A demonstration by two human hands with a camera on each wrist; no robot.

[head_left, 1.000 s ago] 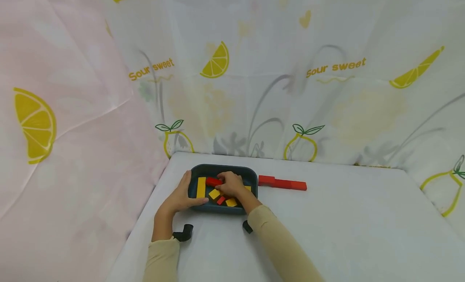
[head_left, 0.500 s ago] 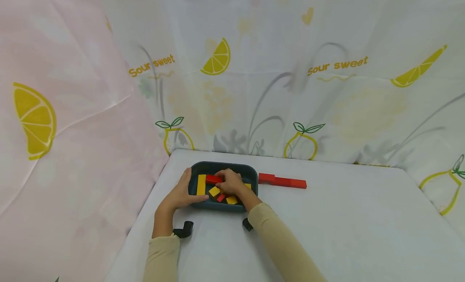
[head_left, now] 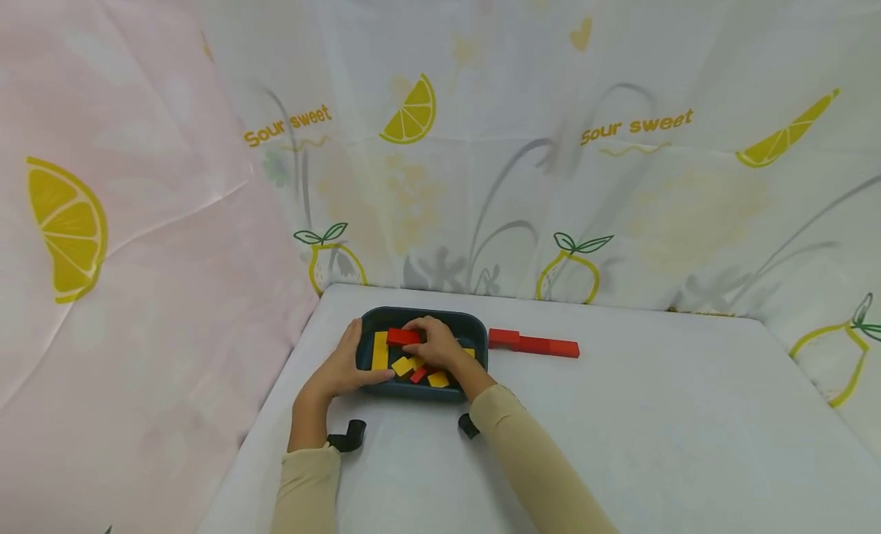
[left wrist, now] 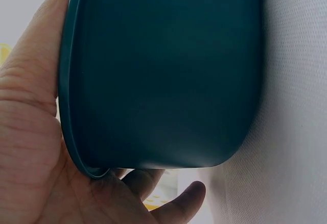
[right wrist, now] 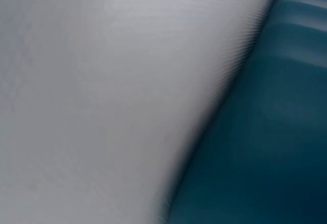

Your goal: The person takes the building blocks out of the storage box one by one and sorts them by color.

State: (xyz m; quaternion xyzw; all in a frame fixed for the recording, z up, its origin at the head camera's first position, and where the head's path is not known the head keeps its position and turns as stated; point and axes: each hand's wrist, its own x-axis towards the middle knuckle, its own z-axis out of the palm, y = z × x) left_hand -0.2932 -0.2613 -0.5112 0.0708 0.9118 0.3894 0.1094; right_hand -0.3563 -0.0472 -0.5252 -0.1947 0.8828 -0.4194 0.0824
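Red block (head_left: 403, 337) now lifted slightly, lying left-right, pinched by right hand (head_left: 435, 346) over tray (head_left: 475, 331); left hand (head_left: 339, 369) grips tray's left rim.

Head view high, looking down, wrist views pressed close, sharing tray (head_left: 475, 329)
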